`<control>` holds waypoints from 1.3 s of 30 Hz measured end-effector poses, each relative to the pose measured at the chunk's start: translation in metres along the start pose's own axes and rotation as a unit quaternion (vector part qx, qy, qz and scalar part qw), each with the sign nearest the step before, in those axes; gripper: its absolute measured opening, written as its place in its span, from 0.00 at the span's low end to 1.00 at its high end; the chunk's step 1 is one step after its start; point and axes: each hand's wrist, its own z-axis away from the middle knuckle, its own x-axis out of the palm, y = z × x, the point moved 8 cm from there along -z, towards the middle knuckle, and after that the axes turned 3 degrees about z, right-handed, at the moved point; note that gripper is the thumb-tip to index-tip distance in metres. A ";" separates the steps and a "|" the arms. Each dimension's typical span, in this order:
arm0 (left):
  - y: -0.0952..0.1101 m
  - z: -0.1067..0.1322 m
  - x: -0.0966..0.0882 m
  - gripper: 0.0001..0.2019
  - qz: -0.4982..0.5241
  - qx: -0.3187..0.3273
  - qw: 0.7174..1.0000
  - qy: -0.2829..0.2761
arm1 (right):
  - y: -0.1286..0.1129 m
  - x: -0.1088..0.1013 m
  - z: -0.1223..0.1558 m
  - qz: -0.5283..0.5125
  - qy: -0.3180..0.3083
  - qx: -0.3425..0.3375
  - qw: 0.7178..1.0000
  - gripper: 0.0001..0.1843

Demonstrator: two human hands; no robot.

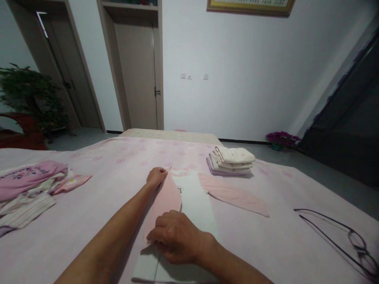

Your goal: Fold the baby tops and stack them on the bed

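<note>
A long-sleeved shirt with a white body point(197, 201) and pink sleeves lies flat before me on the pink bedspread. My left hand point(156, 176) is closed on the shirt at its left shoulder, beside the collar point(179, 172). Nearer to me, my right hand point(177, 236) pinches the cuff end of the left pink sleeve point(166, 197), which is folded down over the body. The other pink sleeve point(233, 194) stretches out to the right. My right hand and forearm hide part of the lower body of the shirt.
A stack of folded clothes point(232, 161) stands beyond the right sleeve. Loose clothes point(29, 185) are heaped at the left. Eyeglasses point(345, 236) lie open at the right. Past the bed are a closed door point(136, 75), a leafy plant point(29, 94) and purple flowers point(281, 139).
</note>
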 end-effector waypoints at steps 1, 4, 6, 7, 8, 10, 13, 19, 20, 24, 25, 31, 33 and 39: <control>0.000 -0.001 -0.001 0.08 -0.027 0.000 1.000 0.007 | 0.000 0.003 0.000 0.008 -0.013 0.000 1.000 0.13; 0.000 -0.003 -0.002 0.09 -0.089 0.002 0.996 0.024 | -0.002 0.011 0.003 0.022 -0.043 -0.006 0.999 0.11; -0.001 -0.003 -0.002 0.10 -0.118 0.004 0.992 0.036 | -0.002 0.015 0.004 0.022 -0.047 -0.010 0.999 0.10; -0.002 -0.003 -0.001 0.10 -0.129 0.006 0.991 0.042 | -0.003 0.016 0.005 0.019 -0.045 -0.010 0.999 0.09; -0.003 -0.003 -0.001 0.11 -0.139 0.009 0.989 0.048 | -0.002 0.017 0.006 0.015 -0.043 -0.009 0.999 0.09; -0.005 -0.002 -0.001 0.12 -0.154 0.018 0.986 0.058 | -0.002 0.021 0.006 0.004 -0.039 -0.007 0.999 0.11; -0.007 0.003 -0.002 0.14 -0.167 0.047 0.983 0.066 | -0.001 0.025 0.006 -0.022 -0.031 -0.012 0.999 0.14; 0.001 0.015 -0.001 0.16 -0.187 0.140 0.970 0.065 | 0.001 0.031 0.008 -0.081 -0.017 -0.024 0.996 0.21; 0.002 0.017 0.000 0.16 -0.195 0.153 0.967 0.061 | 0.002 0.032 0.008 -0.090 -0.017 -0.021 0.996 0.22; 0.003 0.020 0.003 0.15 -0.237 0.169 0.955 0.049 | 0.006 0.036 0.009 -0.139 -0.017 -0.002 0.990 0.25; 0.003 0.020 0.004 0.15 -0.249 0.169 0.953 0.046 | 0.007 0.038 0.009 -0.153 -0.020 0.004 0.988 0.25; 0.004 0.022 0.006 0.18 -0.299 0.164 0.940 0.027 | 0.007 0.040 0.008 -0.198 -0.022 0.013 0.980 0.25; 0.004 0.021 0.005 0.18 -0.306 0.160 0.938 0.022 | 0.008 0.040 0.008 -0.198 -0.019 0.018 0.980 0.26; 0.000 0.017 0.002 0.18 -0.303 0.154 0.940 0.012 | 0.010 0.043 0.009 -0.240 -0.059 0.040 0.968 0.23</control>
